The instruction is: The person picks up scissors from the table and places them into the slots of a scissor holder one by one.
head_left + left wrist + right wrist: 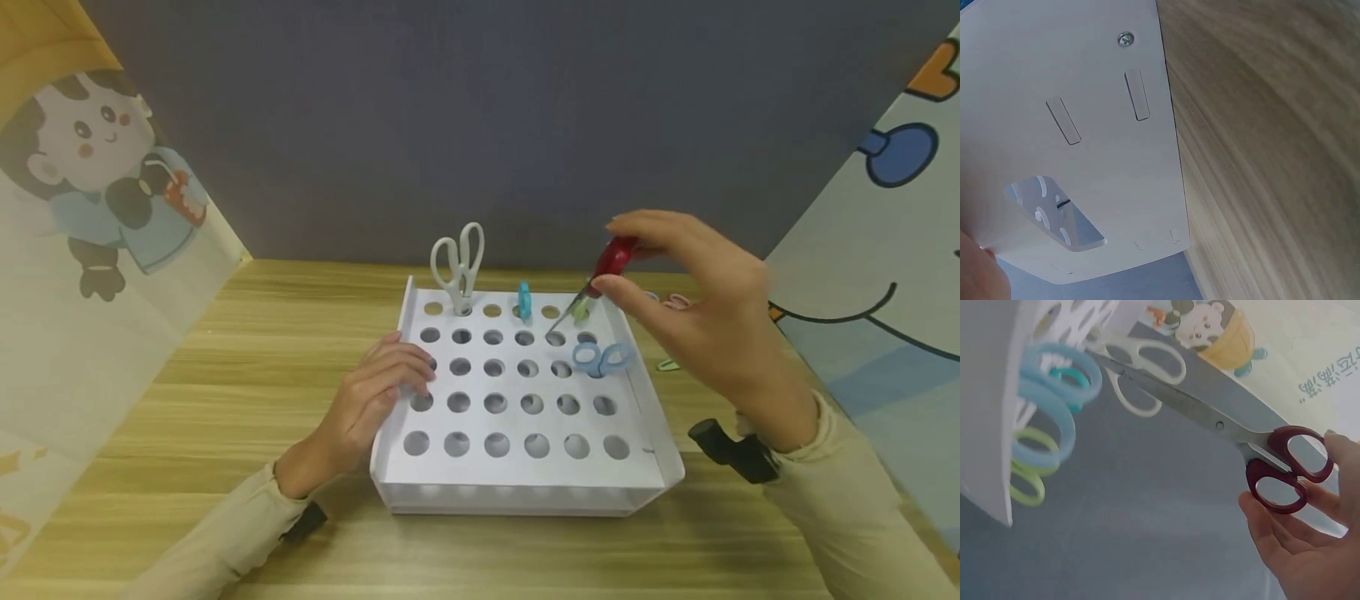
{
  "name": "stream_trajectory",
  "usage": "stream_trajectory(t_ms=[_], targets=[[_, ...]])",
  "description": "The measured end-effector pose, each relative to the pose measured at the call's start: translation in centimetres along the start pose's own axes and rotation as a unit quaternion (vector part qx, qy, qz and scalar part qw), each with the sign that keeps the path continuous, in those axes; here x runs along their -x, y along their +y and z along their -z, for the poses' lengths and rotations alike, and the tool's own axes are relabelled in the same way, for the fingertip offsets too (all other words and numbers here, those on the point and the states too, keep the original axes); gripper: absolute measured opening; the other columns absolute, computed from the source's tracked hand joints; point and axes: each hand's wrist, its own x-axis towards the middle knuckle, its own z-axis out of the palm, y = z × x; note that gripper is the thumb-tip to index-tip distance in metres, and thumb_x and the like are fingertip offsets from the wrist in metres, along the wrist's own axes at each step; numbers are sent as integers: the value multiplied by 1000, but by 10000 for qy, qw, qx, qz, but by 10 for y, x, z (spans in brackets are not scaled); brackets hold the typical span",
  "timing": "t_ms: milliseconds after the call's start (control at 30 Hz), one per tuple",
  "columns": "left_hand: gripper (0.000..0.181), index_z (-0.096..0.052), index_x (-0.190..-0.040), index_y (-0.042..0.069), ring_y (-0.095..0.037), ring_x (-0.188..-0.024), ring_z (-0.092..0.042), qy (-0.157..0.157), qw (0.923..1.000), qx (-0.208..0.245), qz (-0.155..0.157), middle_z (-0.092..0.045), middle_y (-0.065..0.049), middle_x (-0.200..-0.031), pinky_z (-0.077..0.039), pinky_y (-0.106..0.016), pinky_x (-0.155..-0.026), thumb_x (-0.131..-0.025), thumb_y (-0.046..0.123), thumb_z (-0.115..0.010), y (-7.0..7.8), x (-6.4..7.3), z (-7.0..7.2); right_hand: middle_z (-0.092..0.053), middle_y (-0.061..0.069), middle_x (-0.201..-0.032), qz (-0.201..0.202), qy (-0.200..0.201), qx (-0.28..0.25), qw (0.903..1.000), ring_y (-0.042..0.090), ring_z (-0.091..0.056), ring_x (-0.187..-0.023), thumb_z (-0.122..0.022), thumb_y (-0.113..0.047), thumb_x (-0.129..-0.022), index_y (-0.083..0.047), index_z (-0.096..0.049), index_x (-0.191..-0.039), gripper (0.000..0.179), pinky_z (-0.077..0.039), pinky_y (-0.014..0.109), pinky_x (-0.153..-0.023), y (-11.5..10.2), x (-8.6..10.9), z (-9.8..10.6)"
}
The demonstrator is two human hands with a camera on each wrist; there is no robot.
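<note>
My right hand (701, 304) pinches a pair of scissors (1219, 425) by its dark red handles, between thumb and fingers. The scissors' closed blades slant down to the left, their tip over a hole in the second row from the back of a white rack (517, 471). My left hand (371, 400) rests on the rack's left edge, fingertips on its top. Standing in the rack are white-handled scissors (459, 267), teal scissors (524, 302) and green scissors (1032, 465) in the back row, and light blue scissors (602, 359) near the right edge.
Pink-handled scissors (677, 302) and a green handle (667, 365) lie on the wooden table (247, 375) right of the rack, partly hidden by my right hand. A grey panel (480, 133) rises behind; cartoon-printed walls flank both sides.
</note>
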Motion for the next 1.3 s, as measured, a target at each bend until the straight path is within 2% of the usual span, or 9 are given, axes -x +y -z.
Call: stream_trajectory(t_ms=[100,167,333,667,833,1067,1200,1300], targets=[[30,-65,-89,5,-30,-108,-60,1,10000,-13,3,-69,-12,-101,-25,-57,-115,-88,2,-35,0,-1,0,-70,10,-115,11,-261,-181,9995,14,-65,-96,-82,-4,-78,2,-66,-121,47,-50,15,-89,2,2,-5],[30,-65,-89,5,-30,-108,-60,-1,10000,-21,0,-69,-12,-101,-25,-57,-115,-88,2,-35,1,-1,1,-70,9,-111,-41,-342,-349,9988,12,-65,-96,-84,4,-71,2,-67,-120,51,-51,15,-89,3,3,-8],[29,-65,-89,5,-30,-108,-60,-12,10000,-32,-11,-69,-12,-101,-26,-57,-115,-87,2,-36,1,-2,1,-71,6,-109,-37,-548,-693,9961,11,-65,-95,-82,6,-71,1,-67,-119,51,-54,18,-86,5,7,-15],[30,-64,-89,6,-30,-108,-60,37,10000,-30,21,-69,-11,-100,-25,-58,-114,-85,-1,-35,2,0,0,-68,-2,-113,-188,-1450,-699,9868,11,-64,-96,-85,-13,-77,-12,-68,-120,46,-55,25,-83,9,13,-36],[30,-64,-89,5,-30,-108,-60,57,10000,-10,17,-69,-12,-100,-25,-57,-115,-86,-1,-35,2,3,0,-68,-5,-111,-236,-1940,-663,9785,9,-64,-99,-82,-24,-82,-13,-66,-121,43,-56,29,-85,17,22,-48],[30,-64,-88,5,-31,-108,-60,52,10000,-19,-24,-69,-12,-100,-24,-53,-118,-86,-1,-34,2,3,0,-68,-4,-113,-178,-2286,-719,9707,11,-65,-104,-78,-30,-86,-14,-64,-120,40,-56,32,-88,23,38,-63],[30,-64,-88,5,-31,-108,-60,48,10000,-14,-21,-69,-12,-100,-24,-54,-117,-86,0,-34,3,1,0,-65,0,-127,-443,-2379,-609,9684,17,-62,-117,-74,-32,-89,-14,-61,-130,47,-53,37,-97,23,41,-60],[30,-64,-88,5,-31,-109,-60,32,10000,12,-30,-70,-12,-100,-24,-56,-116,-87,1,-34,3,0,-1,-61,2,-136,-867,-2430,-407,9653,20,-60,-122,-70,-33,-93,-15,-58,-137,49,-51,43,-100,23,44,-52]])
